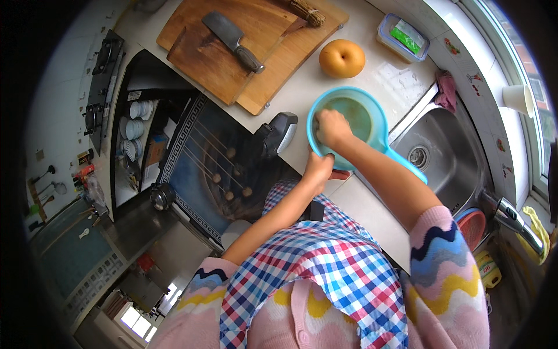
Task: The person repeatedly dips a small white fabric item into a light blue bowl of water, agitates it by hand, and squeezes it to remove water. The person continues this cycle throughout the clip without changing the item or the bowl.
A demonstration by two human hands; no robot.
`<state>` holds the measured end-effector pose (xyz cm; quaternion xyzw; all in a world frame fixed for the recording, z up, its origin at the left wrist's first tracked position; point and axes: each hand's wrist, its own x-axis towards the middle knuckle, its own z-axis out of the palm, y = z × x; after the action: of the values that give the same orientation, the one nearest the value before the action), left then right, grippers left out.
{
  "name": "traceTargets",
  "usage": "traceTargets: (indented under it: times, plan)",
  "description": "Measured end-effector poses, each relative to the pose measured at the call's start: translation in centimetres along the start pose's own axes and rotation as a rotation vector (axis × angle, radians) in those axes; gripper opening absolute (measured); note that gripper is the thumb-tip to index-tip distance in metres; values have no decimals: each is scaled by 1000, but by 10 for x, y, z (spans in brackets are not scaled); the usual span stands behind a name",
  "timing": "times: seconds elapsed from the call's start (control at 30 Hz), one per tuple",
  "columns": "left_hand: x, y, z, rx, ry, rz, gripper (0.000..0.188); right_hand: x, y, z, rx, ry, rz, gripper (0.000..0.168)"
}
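A turquoise plastic water dipper [381, 118] with a long handle stands on the light countertop, its handle reaching over the sink's edge. My left hand [320, 168] grips its near rim. My right hand [333, 126] is down inside it, by the left inner wall, with fingers curled. The fingertips are hidden, so whether they hold anything cannot be told. The dipper's inside looks greenish and cloudy, like water. Just beyond the dipper sits a round orange-yellow fruit [342, 59], dimpled on top.
A cleaver [231, 39] lies on stacked wooden cutting boards [270, 83], near a bundled-twig brush [307, 12]. A clip-lid container [403, 37] stands by the windowsill. To the right are a steel sink [449, 148] and a faucet [514, 218]. A black-and-silver object [277, 133] adjoins the counter edge.
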<state>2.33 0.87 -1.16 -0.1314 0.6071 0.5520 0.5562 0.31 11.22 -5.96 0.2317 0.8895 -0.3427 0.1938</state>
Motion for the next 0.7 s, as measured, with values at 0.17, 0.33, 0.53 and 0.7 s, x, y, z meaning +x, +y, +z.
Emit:
traceTargets:
  times: [0.17,0.33,0.53,0.7]
  plan:
    - [0,1,3,-44,17,49,33,-10,15,6,-14,-71,-11,17]
    - [9,-9,-6,-25,-43,19,40,-12,18,4,-61,-88,-57,18]
    - [11,-7,-6,-84,4,34,38,-11,9,-1,8,-5,-32,16]
    - [5,-1,-4,17,17,-38,35,-14,15,-11,-66,-121,-5,18]
